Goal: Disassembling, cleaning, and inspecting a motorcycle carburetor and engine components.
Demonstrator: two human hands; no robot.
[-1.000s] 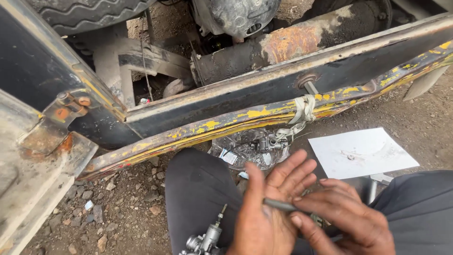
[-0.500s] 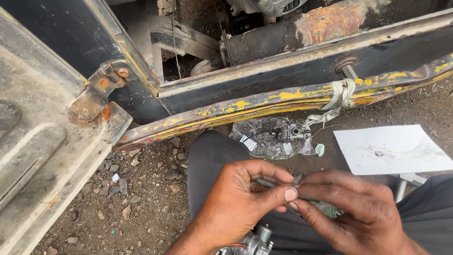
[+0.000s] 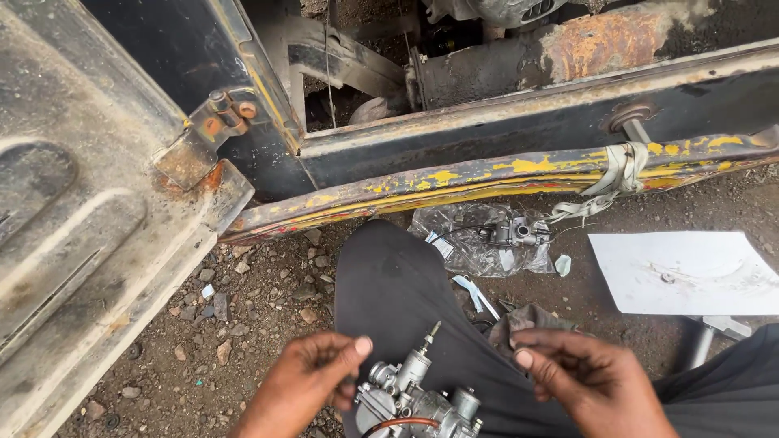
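A head-worn camera looked down at a person seated on bare ground outdoors, dark trousers (image 3: 406, 300) filling the lower middle of the view. Nearest the camera, a small grey metal carburettor (image 3: 418, 397) rested on the lap, a thin stem rising from its top and an orange tube curling below it. The left hand (image 3: 304, 381) lay against the carburettor's left side, thumb and fingers loosely curled round it. The right hand (image 3: 588, 377) sat just right of it, fingers curled inward with the thumb pressed toward the fingertips; what they pinched, if anything, could not be made out.

Just beyond the knee, a dark rag (image 3: 519, 320) and a slim metal tool (image 3: 475, 294) lay on the ground (image 3: 243, 324), which was packed dirt scattered with small stones. Farther out sat a crumpled clear plastic bag (image 3: 479, 243) with small metal parts on it, and to its right a white sheet (image 3: 686, 272).

Behind these ran a rusted vehicle frame rail (image 3: 487, 174) with chipped yellow paint, a strip of pale cloth (image 3: 613, 182) knotted round it. A worn grey metal panel (image 3: 81, 243) hung on a rusty hinge (image 3: 203, 134) at left. Grimy machinery (image 3: 519, 57) showed farthest back.
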